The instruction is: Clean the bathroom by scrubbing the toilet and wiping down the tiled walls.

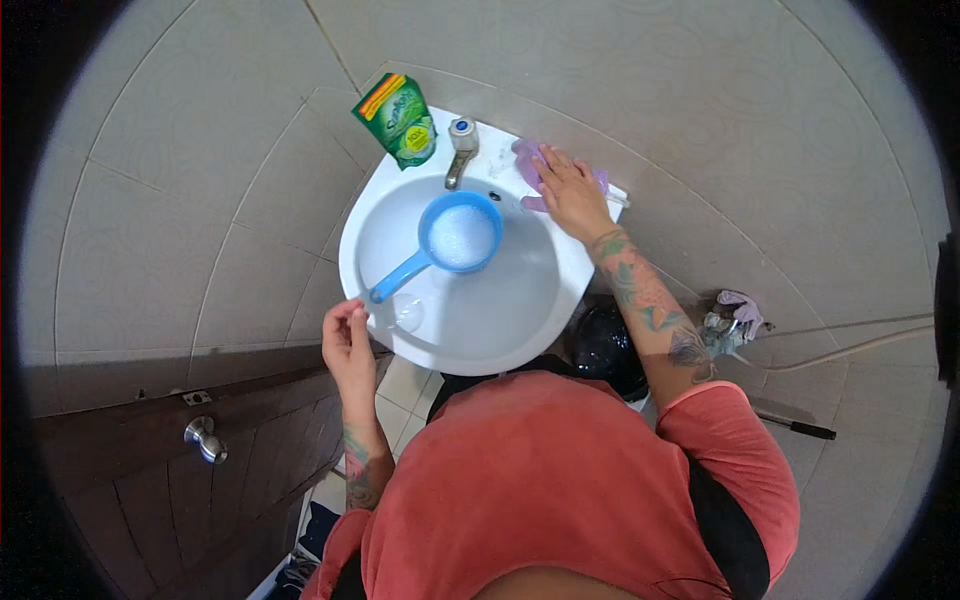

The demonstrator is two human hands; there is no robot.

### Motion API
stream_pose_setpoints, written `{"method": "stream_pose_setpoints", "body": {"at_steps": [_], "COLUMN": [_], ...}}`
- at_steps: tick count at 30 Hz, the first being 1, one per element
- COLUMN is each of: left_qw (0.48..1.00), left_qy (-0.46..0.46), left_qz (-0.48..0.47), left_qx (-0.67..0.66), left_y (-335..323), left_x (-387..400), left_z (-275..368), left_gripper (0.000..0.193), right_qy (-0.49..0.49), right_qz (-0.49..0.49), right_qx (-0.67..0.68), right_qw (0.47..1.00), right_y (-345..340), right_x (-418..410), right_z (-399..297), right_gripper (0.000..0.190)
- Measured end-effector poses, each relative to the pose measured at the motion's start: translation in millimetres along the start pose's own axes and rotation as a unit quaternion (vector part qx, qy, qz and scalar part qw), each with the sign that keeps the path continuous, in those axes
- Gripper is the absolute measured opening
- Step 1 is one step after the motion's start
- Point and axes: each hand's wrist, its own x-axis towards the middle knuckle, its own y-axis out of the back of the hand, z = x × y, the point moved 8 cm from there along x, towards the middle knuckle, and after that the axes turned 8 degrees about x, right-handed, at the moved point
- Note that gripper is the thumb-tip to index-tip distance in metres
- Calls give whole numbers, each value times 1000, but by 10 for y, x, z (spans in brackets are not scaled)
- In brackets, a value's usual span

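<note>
A white ceramic washbasin (517, 315) is before me. In its bowl sits a blue plastic dipper (401, 276) filled with white foam (462, 236), its handle pointing to the lower left. My left hand (349, 341) is at the basin's left rim, close to the handle's end, with fingers curled and nothing visible between them. My right hand (570, 187) lies flat, fingers spread, over a purple rubber glove (527, 161) on the basin's back right ledge. Part of the glove is hidden under the hand. Near the bowl's left side is a clear, round, bubble-like patch (407, 311).
A green Sunlight refill pouch (401, 124) leans at the back left, beside a metal tap (461, 146). Tiled walls (637, 75) enclose the basin. To the left is a brown door (150, 480) with a metal knob (206, 441). Below right stands a shiny black rounded object (607, 345).
</note>
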Motion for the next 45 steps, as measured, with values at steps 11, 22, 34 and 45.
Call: {"method": "stream_pose_setpoints", "body": {"at_steps": [11,22,34,45], "left_qw": [998,993,994,953], "left_qy": [42,-70,33,150], "left_qz": [21,-92,-105,110], "left_qx": [-35,-26,25,-240], "left_y": [724,-626,-1028,1217], "left_x": [210,1713,2164,846], "left_z": [-329,-50,-84,-509], "left_gripper": [17,55,39,44], "right_qy": [-68,-135,-89,-45], "right_qz": [-24,83,65,7], "right_qx": [-27,-12,-83,94], "right_qw": [997,987,990,995], "right_y": [-68,-441,-51,-94], "right_x": [-616,188,-252,1158], "right_z": [-261,-402,-347,-359], "right_gripper": [54,56,53,17]}}
